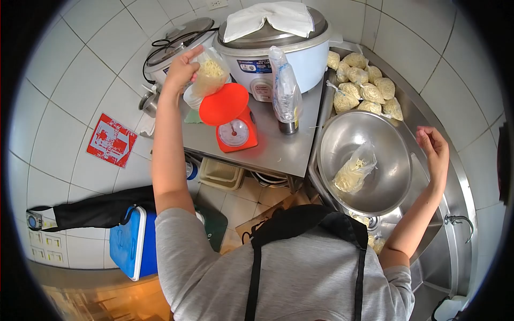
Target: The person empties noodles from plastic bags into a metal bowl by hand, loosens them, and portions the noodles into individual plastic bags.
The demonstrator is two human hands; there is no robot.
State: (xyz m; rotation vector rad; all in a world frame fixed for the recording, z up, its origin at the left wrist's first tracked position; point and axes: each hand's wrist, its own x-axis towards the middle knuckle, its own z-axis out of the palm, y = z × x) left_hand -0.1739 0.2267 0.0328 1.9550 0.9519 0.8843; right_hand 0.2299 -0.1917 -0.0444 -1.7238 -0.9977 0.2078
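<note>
My left hand (183, 71) is closed on the top of a clear plastic bag of pale shredded food (210, 75), which hangs by the raised edge of the red pan (225, 103) on a kitchen scale (235, 132). Over the right rim of a large steel bowl (393, 184), my right hand (435, 152) is raised with its fingers curled together. Whether anything is pinched in them cannot be made out. Inside the bowl lies another bag of the shredded food (353, 174), its loose top spread out.
Several tied bags (369, 88) are piled behind the bowl on the steel sink unit. A rice cooker (308, 67) with a white cloth (267, 20) stands behind the scale. A plastic-wrapped upright object (286, 93) is on the steel table (286, 152). A tap (461, 220) is at right.
</note>
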